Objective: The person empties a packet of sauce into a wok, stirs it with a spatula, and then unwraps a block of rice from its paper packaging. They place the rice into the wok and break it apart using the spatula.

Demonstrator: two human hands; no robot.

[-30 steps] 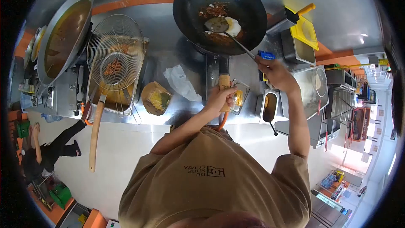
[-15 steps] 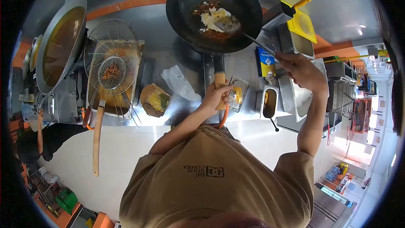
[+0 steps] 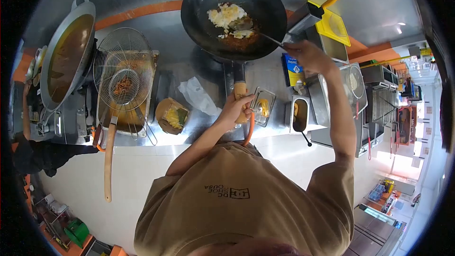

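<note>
A black wok (image 3: 204,28) tops the view, with scrambled egg (image 3: 227,15) and reddish-brown bits inside. Round its wooden handle (image 3: 240,87) wrap the fingers of my left hand (image 3: 234,110). My right hand (image 3: 310,57), slightly blurred, is closed on a metal ladle (image 3: 270,38), whose head rests among the food in the wok. Just right of my left hand lies a small metal container (image 3: 264,106) with yellow contents. A blue and yellow packet (image 3: 294,70) sits below my right hand.
At the left stand a large wok of brown liquid (image 3: 71,57) and a wire strainer (image 3: 124,66) over a tray. A paper box of food (image 3: 172,116) and a white plastic bag (image 3: 196,96) lie mid-counter. Another person's dark sleeve (image 3: 42,154) shows at the far left.
My right hand and the ladle have moved left and up. The egg sits further left, more broken up. The other person's arm at the far left has reached higher.
</note>
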